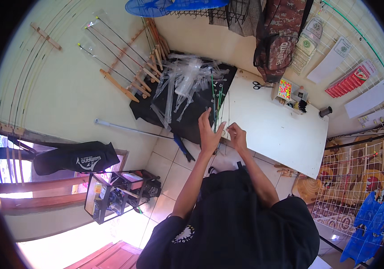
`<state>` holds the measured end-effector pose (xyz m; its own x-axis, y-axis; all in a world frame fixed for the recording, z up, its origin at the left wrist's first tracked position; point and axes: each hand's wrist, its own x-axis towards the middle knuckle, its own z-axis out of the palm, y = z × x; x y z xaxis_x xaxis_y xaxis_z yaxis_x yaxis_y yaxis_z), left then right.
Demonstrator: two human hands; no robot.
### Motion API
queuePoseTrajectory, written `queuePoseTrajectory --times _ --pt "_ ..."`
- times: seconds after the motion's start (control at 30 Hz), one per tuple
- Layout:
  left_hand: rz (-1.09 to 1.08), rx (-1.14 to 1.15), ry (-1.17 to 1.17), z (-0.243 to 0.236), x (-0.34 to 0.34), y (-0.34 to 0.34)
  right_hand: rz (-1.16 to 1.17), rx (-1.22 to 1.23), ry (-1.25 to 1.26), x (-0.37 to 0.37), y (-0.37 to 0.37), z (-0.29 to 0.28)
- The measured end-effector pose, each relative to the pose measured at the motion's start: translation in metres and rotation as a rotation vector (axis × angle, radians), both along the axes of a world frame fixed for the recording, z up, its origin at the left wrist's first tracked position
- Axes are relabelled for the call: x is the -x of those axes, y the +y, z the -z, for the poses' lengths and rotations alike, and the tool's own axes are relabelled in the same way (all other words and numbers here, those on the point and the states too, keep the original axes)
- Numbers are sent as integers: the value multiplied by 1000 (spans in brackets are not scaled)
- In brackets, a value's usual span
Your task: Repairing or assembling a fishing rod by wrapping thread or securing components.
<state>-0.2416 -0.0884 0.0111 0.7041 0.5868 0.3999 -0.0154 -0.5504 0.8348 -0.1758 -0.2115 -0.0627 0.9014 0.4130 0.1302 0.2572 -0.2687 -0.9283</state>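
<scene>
Near the centre of the frame, the left hand [209,132] is raised with the fingers spread open and pointing toward the top of the picture; it holds nothing, and the thumb stretches to the right. Just beside it, the right hand [237,136] has the fingers closed in a pinch on a thin rod [226,110] (very fine, hard to follow), which runs upward over the edge of the white table [277,130]. Both forearms come up from the lower middle of the frame, slightly bent, close together.

Left of the table lies a black cloth [192,121] with a heap of clear plastic sleeves [185,80] on it. Scissors [259,84] lie at the upper edge of the table. The floor has pale tiles [169,166]. A wire grid rack [362,175] stands at the right.
</scene>
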Motion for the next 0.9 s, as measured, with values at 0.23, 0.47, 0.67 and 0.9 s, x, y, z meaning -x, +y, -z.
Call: queuePoseTrajectory --times 0.23,0.47,0.67,0.9 --pt "-34 109 96 -2 -21 10 -20 -44 32 -1 -7 -2" --pt "-58 125 83 14 -29 38 38 41 58 -2 -58 -8" --pt "-109 137 48 20 -27 38 91 -104 131 -1 -99 -19" --pt "-269 141 57 8 -4 7 83 -211 143 -3 -134 -68"
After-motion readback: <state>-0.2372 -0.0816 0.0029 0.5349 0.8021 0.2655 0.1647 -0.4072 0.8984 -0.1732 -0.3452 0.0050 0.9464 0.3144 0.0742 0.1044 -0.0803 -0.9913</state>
